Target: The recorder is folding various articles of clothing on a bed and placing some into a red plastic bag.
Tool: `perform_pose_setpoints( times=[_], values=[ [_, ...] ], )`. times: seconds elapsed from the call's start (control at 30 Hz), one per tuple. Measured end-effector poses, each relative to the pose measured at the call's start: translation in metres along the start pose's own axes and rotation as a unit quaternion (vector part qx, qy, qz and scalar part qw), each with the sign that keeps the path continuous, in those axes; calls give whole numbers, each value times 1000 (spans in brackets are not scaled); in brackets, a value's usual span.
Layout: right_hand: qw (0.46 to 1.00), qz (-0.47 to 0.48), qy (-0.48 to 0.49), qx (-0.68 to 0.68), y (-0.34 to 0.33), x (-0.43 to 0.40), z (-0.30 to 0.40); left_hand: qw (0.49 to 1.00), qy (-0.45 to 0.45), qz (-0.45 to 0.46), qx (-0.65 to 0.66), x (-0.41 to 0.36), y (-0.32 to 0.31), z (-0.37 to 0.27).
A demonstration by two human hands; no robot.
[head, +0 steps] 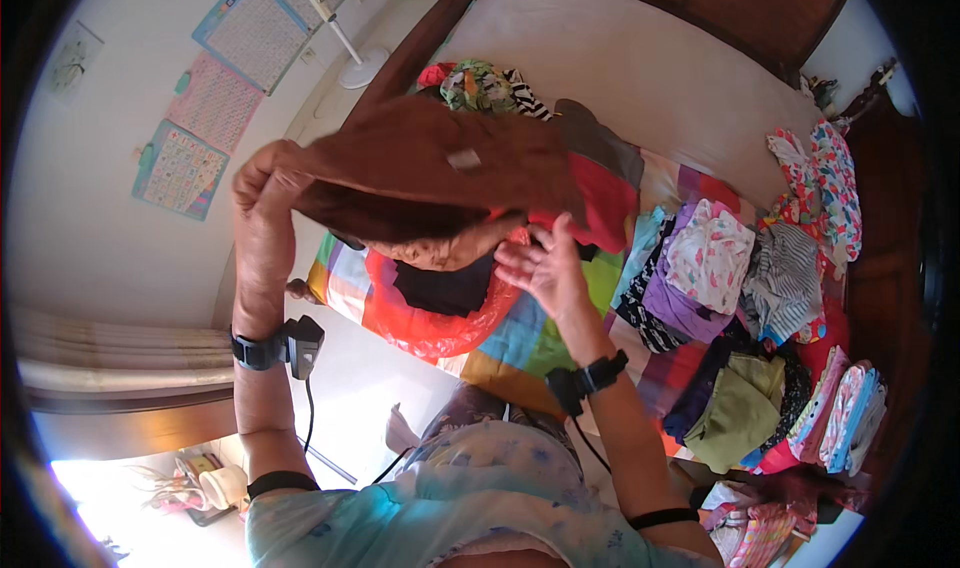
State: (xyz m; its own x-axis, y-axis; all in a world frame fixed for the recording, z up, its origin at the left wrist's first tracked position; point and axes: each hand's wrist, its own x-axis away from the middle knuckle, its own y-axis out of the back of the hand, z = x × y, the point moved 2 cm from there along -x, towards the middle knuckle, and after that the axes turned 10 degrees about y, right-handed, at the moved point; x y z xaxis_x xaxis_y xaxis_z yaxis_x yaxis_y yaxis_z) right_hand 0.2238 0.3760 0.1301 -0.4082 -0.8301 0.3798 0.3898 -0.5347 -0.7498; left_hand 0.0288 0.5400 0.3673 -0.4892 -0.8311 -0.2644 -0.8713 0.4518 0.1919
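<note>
A brown cloth garment point(450, 155) with a small pale tag hangs stretched above the bed. My left hand point(266, 178) grips one end of it, fingers closed over the fabric. Close to its lower right edge is my right hand point(544, 268), palm turned up, fingers apart, holding nothing. Below the garment lies a red plastic bag point(450, 335), partly covered by it, with dark cloth point(450, 286) on top. Red cloth point(604, 204) and grey-brown cloth point(600, 144) show behind the garment's right end.
A checked multicoloured cover point(517, 335) lies over part of the bed. Folded clothes point(709, 249) and an olive garment point(739, 410) are piled to the right. More crumpled clothes point(480, 87) lie farther back. A white standing fan point(364, 65) stands by the wall.
</note>
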Motion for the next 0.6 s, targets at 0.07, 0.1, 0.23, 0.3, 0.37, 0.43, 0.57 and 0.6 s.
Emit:
perform_pose_setpoints(
  times=[0.07, 0.1, 0.23, 0.3, 0.37, 0.43, 0.57, 0.6],
  values=[
    [999, -38, 9, -38, 10, -4, 15, 992, 118, 49, 16, 17, 5, 0],
    [998, -11, 4, -62, 14, -4, 16, 987, 123, 104, 1, 21, 15, 8],
    [987, -156, 12, 39, 65, -30, -7, 977, 131, 167, -23, 31, 21, 35],
    [962, -267, 20, 47, 62, -28, 9, 962, 164, 212, -56, 29, 33, 56],
    [958, -245, 116, 95, 54, -35, 44, 942, 29, 142, -304, 16, 52, 91],
    [930, -271, 209, 131, 1, -40, 72, 924, 36, 130, -357, 1, 88, 127],
    [922, -170, 297, 183, -57, -64, 155, 828, 30, -16, -560, -38, 148, 200],
    [913, -157, 325, 192, -82, -65, 166, 828, 59, -56, -554, -51, 153, 189]
  ],
)
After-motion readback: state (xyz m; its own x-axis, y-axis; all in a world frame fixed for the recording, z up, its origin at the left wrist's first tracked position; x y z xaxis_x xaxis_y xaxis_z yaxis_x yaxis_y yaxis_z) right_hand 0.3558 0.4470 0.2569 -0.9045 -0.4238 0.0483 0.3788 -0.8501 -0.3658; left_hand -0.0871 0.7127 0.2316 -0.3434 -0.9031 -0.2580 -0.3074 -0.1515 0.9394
